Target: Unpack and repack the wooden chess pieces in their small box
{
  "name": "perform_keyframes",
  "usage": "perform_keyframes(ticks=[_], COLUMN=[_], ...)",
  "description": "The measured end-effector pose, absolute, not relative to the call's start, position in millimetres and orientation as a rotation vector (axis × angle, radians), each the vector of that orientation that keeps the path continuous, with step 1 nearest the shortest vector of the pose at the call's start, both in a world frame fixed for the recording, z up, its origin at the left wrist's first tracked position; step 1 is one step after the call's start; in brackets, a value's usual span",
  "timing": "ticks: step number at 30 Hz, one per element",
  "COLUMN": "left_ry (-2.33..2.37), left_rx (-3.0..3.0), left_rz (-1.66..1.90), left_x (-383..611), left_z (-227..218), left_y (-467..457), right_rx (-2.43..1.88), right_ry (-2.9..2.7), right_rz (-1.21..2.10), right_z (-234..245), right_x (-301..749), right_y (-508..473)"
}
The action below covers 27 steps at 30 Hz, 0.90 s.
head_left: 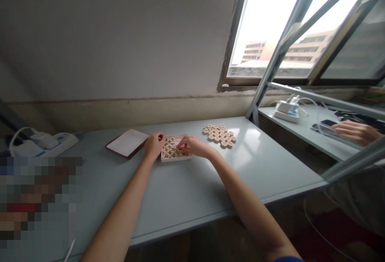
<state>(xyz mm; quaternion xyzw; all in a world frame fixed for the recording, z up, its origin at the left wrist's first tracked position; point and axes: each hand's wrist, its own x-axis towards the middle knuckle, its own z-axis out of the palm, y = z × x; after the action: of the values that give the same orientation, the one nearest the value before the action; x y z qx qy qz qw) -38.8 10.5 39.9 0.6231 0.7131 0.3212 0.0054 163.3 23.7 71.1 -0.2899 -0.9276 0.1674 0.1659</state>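
Pale wooden xiangqi pieces [219, 135] are the story on this desk [270, 165], and they're in two spots: a loose cluster lying flat on the grey-blue top, and a tightly packed grid inside a shallow white box [176, 157], black characters facing up.

The person's left hand [155, 145] is at the box's left side, its fingers curled inward over the rim, partly closed. The right hand [195, 146] comes in from the right, reaching across the box, and its fingertips [179, 143] are down among the pieces beside a bit of something pink [182, 141], too small to identify. Are those hands gripping a piece? I can't tell from here; the fingers hide that.

Just left of the box, beyond the left hand, a dark red lid [128, 143] lies flat with its white inner face up. The loose cluster sits just beyond the right hand, on the box's right. Further left along the desk, there's a white power strip [45, 143] with a cable looping out of it.

Over on the right, past the open window's metal frame [288, 41], a white charger [287, 109] and another hand [356, 131] show up near a phone [326, 127]. Reflection in the glass or a second person? I can't say.
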Motion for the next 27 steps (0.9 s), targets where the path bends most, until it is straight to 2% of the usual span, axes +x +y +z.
perform_keyframes(ticks=[8,17,23,27], left_ry=[2.241,2.277,2.257,2.25], left_rx=[1.944,1.928,1.937,1.929], left_rz=[0.991,0.952,0.988,1.004], left_x=[-38.4,-37.4,-37.8,-37.8], left_z=[40.2,41.5,41.3,41.5], left_y=[11.3,10.5,9.1,8.8], right_rx=[-0.817,-0.882,-1.029,-1.266], right_ry=[-2.748,-2.588,-2.3,-2.405], right_rz=[0.502,0.335,-0.001,-0.153], right_z=[74.6,76.5,82.2,78.4], right_x=[175.3,168.1,182.9,203.3], right_y=[27.0,22.1,34.1,42.2])
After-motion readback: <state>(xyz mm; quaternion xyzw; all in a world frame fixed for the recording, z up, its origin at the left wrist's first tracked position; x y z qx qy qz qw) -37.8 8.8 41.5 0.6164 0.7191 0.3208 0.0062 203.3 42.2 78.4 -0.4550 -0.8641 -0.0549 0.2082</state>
